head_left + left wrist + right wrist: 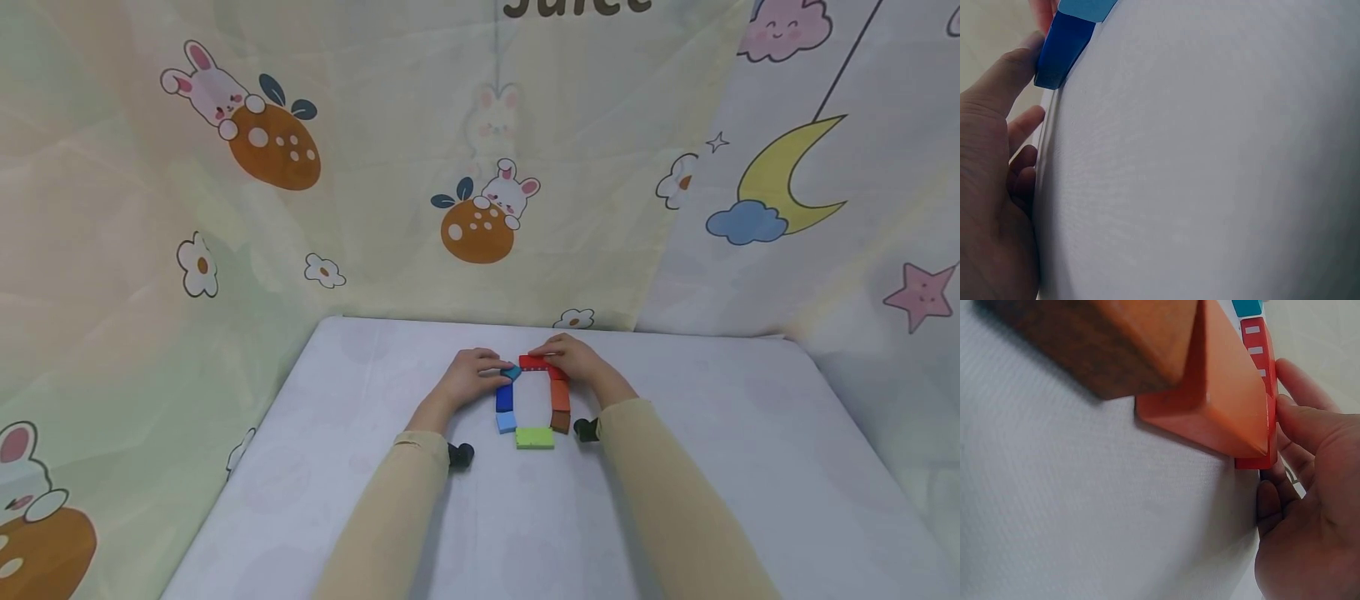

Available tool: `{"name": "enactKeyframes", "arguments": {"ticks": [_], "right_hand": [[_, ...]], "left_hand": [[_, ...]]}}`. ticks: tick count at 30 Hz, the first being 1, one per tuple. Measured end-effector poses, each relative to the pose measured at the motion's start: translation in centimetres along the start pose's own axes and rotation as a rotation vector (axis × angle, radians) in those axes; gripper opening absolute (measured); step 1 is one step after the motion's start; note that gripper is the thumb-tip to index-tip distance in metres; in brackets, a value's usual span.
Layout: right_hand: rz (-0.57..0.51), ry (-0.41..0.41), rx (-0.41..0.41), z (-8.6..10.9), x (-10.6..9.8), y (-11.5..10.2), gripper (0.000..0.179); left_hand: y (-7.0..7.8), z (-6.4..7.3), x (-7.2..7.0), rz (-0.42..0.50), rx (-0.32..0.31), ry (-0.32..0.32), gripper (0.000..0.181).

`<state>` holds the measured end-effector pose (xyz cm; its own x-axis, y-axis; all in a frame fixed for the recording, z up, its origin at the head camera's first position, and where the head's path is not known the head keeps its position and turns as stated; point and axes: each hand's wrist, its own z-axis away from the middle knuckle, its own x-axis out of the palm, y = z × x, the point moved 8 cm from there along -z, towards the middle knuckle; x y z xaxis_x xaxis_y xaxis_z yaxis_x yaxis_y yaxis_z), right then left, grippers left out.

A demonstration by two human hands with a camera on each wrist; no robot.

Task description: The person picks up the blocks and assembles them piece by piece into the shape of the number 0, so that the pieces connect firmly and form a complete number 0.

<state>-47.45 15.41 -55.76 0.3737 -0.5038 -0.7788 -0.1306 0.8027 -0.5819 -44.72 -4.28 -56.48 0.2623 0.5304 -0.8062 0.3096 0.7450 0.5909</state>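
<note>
A ring of coloured blocks lies on the table. At its far left corner is a teal block [512, 373]; my left hand [472, 377] has fingertip and thumb on either side of it. In the left wrist view the left thumb [1019, 59] is also against the dark blue block [1065, 50], beside a light blue block [1088, 7]. My right hand [581, 364] reaches over the far right corner. Its index finger and thumb touch the outer side of the red blocks [1261, 353], one bearing white marks. Orange [1222, 394] and brown [1097, 347] blocks run nearer along the right.
A green block [535, 438] forms the near side of the ring, with small gaps at its ends. Dark wrist cameras [461, 456] sit by both cuffs. The white-covered table [315, 500] ends at a printed cloth backdrop [390, 275].
</note>
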Motion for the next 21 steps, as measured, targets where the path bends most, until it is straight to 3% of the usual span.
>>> {"name": "enactKeyframes", "arguments": {"ticks": [7,14,21], "right_hand": [[-0.01,-0.004,0.004,0.2,0.1,-0.1,0.035],[-0.215,0.021,0.109,0.4,-0.1,1.1,0.04],[-0.223,0.066,0.098,1.1,0.2,1.7,0.047]], "left_hand": [[0.0,0.0,0.0,-0.004,0.011,-0.004,0.038],[-0.2,0.0,-0.1,0.036,-0.001,0.003,0.04],[-1.0,0.3,-0.2,0.104,-0.043,-0.01,0.046]]}}
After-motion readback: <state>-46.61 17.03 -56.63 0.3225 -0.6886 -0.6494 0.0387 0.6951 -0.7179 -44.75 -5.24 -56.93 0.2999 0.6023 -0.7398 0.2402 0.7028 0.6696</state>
